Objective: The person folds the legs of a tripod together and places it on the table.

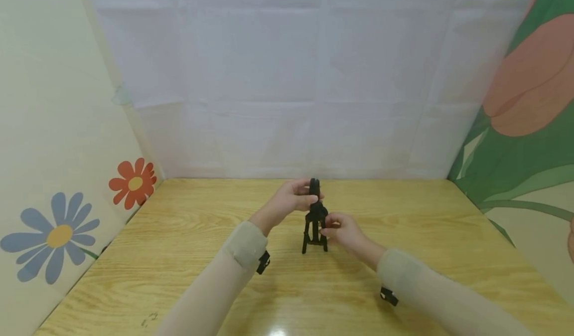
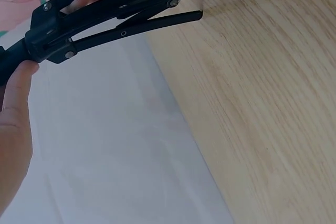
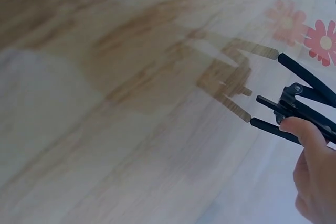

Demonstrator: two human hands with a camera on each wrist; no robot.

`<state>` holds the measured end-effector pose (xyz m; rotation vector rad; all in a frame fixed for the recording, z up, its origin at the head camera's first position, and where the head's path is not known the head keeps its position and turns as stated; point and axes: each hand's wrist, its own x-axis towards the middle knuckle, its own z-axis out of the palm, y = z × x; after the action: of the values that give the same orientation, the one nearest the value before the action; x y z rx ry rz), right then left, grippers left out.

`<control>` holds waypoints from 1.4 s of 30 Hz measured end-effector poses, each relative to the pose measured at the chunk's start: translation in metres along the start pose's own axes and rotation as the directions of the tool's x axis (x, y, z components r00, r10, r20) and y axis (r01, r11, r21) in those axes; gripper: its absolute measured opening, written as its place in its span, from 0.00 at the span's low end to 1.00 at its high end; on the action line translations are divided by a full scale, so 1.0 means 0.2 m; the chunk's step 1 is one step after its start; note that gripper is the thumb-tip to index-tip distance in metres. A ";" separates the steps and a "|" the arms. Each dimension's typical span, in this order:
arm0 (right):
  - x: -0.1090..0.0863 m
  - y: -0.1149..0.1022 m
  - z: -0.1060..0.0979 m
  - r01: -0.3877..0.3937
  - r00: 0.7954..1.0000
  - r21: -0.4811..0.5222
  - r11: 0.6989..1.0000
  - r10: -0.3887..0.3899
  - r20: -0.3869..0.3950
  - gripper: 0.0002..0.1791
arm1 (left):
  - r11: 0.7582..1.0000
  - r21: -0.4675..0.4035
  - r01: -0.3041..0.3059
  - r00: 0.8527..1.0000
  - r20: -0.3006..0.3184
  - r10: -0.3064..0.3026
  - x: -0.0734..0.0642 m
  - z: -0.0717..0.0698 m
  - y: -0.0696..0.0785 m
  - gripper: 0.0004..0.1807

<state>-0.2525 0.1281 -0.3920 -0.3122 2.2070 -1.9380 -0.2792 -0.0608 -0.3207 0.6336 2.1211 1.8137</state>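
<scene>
A small black tripod [image 1: 315,232] stands on the table in the middle of the head view, its legs spread partway. My left hand [image 1: 289,200] grips its upper part, the thumb laid along the near side. In the left wrist view the left thumb [image 2: 18,95] presses just under the collar where the legs join. Lower down, my right hand [image 1: 349,234] pinches the tripod's right leg between thumb and fingers. In the right wrist view the right thumb [image 3: 304,129] lies by the leg braces, and the leg tips meet their reflections on the tabletop. The right fingers are partly hidden.
The wood-grain table [image 1: 215,201] has a glossy top. A white cloth backdrop [image 1: 314,77] hangs at its far edge. Flower-printed panels stand along the left side [image 1: 58,141] and the right side [image 1: 515,176]. Small black devices are strapped under both wrists.
</scene>
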 end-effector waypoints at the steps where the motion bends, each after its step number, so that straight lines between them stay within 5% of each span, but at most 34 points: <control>1: 0.00 0.00 0.00 -0.001 1.000 0.001 1.000 0.001 0.000 0.03 | 1.000 0.001 -0.001 1.000 0.005 0.001 0.00 0.00 0.00 0.24; 19: 0.00 -0.01 -0.03 0.005 0.999 -0.031 1.000 -0.003 0.053 0.05 | 0.997 0.071 -0.009 1.000 -0.004 0.009 -0.01 0.04 0.03 0.23; 26: -0.01 0.00 -0.04 0.002 0.999 -0.072 0.997 0.002 0.055 0.13 | 0.984 0.174 -0.023 0.994 -0.097 0.040 -0.03 0.10 0.06 0.19; 33: 0.00 0.01 -0.07 0.040 0.994 -0.138 0.990 -0.025 0.107 0.23 | 0.971 0.236 0.041 0.961 -0.275 0.026 -0.03 0.17 0.08 0.21; 42: 0.02 0.02 -0.07 0.023 0.988 -0.231 0.973 0.014 0.155 0.34 | 0.975 0.222 -0.001 0.968 -0.244 0.057 -0.03 0.15 0.07 0.18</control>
<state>-0.2607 0.1408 -0.3932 -0.4857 2.3300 -1.5969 -0.2567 -0.0368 -0.3120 0.5107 2.5172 1.7674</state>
